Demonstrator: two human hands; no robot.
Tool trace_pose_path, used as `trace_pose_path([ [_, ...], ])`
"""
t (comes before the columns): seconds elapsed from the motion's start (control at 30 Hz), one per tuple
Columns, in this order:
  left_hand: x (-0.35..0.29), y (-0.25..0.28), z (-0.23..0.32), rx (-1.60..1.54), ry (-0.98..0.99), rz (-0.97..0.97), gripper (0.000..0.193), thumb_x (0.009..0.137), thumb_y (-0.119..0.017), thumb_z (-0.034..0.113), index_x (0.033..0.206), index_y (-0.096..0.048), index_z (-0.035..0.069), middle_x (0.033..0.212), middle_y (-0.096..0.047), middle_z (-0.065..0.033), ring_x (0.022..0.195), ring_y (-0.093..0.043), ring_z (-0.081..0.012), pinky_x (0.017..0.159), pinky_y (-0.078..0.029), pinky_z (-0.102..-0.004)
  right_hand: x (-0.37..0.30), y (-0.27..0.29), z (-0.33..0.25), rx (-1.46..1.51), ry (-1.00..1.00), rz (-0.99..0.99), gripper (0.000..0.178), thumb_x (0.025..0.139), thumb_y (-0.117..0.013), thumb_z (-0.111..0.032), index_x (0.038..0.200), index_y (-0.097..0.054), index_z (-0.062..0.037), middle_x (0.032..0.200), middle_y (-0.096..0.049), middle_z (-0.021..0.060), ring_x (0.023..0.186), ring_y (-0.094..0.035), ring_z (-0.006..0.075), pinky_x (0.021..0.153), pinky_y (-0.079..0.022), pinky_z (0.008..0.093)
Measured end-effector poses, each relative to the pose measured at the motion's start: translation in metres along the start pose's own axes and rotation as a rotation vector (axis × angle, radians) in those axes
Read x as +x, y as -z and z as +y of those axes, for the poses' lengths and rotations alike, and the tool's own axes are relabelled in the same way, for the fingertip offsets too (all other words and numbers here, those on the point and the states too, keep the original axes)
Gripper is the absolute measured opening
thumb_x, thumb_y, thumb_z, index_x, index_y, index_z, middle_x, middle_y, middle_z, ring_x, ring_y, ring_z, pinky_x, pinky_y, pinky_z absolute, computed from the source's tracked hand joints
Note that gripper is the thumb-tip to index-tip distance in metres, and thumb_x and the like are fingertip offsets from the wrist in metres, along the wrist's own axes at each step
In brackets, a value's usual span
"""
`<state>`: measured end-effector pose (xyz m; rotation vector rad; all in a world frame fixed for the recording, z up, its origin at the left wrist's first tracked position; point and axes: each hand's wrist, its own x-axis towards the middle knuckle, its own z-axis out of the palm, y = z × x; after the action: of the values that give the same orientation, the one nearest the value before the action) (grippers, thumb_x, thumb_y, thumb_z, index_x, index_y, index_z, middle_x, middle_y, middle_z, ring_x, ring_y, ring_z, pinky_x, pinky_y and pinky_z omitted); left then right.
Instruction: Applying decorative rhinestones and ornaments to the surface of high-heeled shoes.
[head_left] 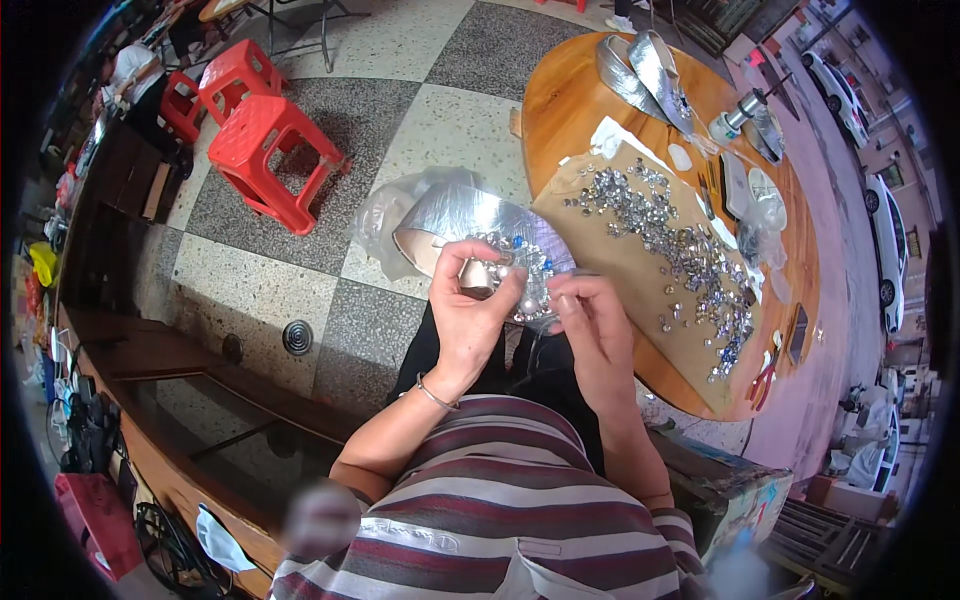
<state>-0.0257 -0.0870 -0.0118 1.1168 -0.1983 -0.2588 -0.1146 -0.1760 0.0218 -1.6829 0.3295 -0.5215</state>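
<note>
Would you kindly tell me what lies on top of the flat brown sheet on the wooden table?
Many small, shiny, silvery gems and a few blue ones lie scattered on the flat brown sheet. Its surface directly beneath them is hidden.

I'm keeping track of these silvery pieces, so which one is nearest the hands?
The silvery piece at the left hand, bearing clear and blue gems; the other silvery pieces lie toward the wooden table's far end.

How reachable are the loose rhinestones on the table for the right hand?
Probably yes: the loose rhinestones lie uncovered on the brown sheet beside the right hand, nothing visibly between, though it is busy at the silver strip.
</note>
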Motion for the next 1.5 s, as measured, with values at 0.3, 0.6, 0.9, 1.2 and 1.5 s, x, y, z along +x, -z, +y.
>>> trace_pose_path([
  [0.3, -0.002, 0.003, -0.002, -0.007, -0.011, -0.038, 0.028, 0.073, -0.066, -0.008, 0.093, -0.049, 0.004, 0.088, -0.052, -0.0015, 0.074, -0.051, -0.0052, 0.061, -0.044, -0.0178, 0.008, -0.010, -0.005, -0.066, -0.123, 0.052, 0.010, 0.091, -0.050, -0.007, 0.097, -0.055, -0.0012, 0.068, -0.053, -0.0010, 0.055, -0.044, 0.0033, 0.048, -0.033, 0.0176],
  [0.6, -0.007, -0.001, -0.003, -0.044, -0.015, -0.045, 0.030, 0.073, -0.066, -0.008, 0.094, -0.048, 0.003, 0.089, -0.052, -0.0019, 0.076, -0.052, -0.0063, 0.064, -0.044, -0.0184, 0.011, -0.014, -0.003, -0.400, 0.149, 0.119, 0.007, 0.086, -0.056, -0.005, 0.092, -0.058, -0.0011, 0.066, -0.056, 0.0023, 0.050, -0.045, 0.0034, 0.044, -0.035, 0.0209],
  [0.9, -0.009, -0.008, -0.002, 0.004, -0.041, -0.024, 0.031, 0.073, -0.067, -0.007, 0.094, -0.048, 0.004, 0.089, -0.052, -0.0022, 0.077, -0.052, -0.0063, 0.064, -0.044, -0.0183, 0.013, -0.004, -0.014, -0.470, 0.127, 0.065, 0.010, 0.082, -0.058, -0.003, 0.091, -0.054, -0.0032, 0.070, -0.060, 0.0136, 0.059, -0.062, 0.0268, 0.051, -0.047, 0.0337],
  [1.2, -0.016, -0.022, 0.008, -0.012, -0.089, -0.007, 0.029, 0.073, -0.067, -0.007, 0.093, -0.049, 0.004, 0.088, -0.052, -0.0022, 0.075, -0.052, -0.0058, 0.062, -0.043, -0.0175, 0.012, 0.003, -0.021, -0.474, 0.172, 0.064, 0.011, 0.081, -0.058, -0.001, 0.089, -0.052, -0.0031, 0.068, -0.060, 0.0137, 0.060, -0.062, 0.0283, 0.050, -0.047, 0.0352],
  [1.5, -0.020, -0.030, 0.013, 0.046, -0.183, 0.012, 0.028, 0.073, -0.067, -0.007, 0.093, -0.049, 0.004, 0.087, -0.053, -0.0020, 0.073, -0.052, -0.0052, 0.061, -0.043, -0.0171, 0.010, 0.009, -0.030, -0.470, 0.209, 0.067, 0.012, 0.080, -0.059, 0.000, 0.089, -0.052, -0.0027, 0.068, -0.059, 0.0142, 0.062, -0.063, 0.0290, 0.051, -0.048, 0.0350],
])
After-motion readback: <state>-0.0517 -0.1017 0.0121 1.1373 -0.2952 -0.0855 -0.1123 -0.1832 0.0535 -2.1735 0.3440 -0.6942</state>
